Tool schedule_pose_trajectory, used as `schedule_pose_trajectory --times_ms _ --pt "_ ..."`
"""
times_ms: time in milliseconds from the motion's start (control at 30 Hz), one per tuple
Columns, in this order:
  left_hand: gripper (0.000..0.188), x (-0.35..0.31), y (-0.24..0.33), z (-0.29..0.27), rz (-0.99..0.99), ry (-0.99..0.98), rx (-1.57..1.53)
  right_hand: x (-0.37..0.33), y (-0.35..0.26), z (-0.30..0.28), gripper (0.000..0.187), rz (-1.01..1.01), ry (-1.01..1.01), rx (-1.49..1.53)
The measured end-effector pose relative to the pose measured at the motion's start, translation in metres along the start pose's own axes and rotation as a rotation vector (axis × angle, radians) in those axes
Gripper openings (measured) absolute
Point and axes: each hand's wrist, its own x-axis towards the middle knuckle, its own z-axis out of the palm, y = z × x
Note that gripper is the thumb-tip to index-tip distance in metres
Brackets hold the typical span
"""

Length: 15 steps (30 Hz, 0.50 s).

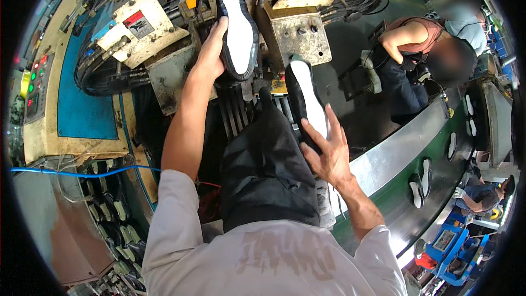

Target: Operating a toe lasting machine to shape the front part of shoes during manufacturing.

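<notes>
Upright in front of the machine is a dark shoe upper [253,38] with a white bottom facing me. My left hand [210,57] grips its left side, thumb along the edge and the other fingers hidden behind. A second dark shoe upper [308,92], also white-bottomed, leans to the right of my knees. At its lower end is my right hand [331,156], fingers spread, the fingertips touching or just over its edge; no grip on it shows.
A shoe machine [298,33] with metal plates and hoses stands ahead. At left are a control panel [38,85] and racked shoe forms [112,203]. A conveyor [392,203] carrying several shoes runs along the right. A co-worker [408,49] sits beyond it, ahead right.
</notes>
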Motion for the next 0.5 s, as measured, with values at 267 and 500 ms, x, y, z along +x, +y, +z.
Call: schedule_pose_trajectory --times_ms 267,500 --pt "0.063 -0.071 0.029 0.002 0.106 -0.119 -0.012 0.155 -0.045 -0.006 0.068 -0.224 0.091 -0.133" --pt "0.088 -0.198 -0.005 -0.046 -0.062 -0.028 -0.317 0.240 -0.057 0.067 0.067 -0.296 0.131 -0.212"
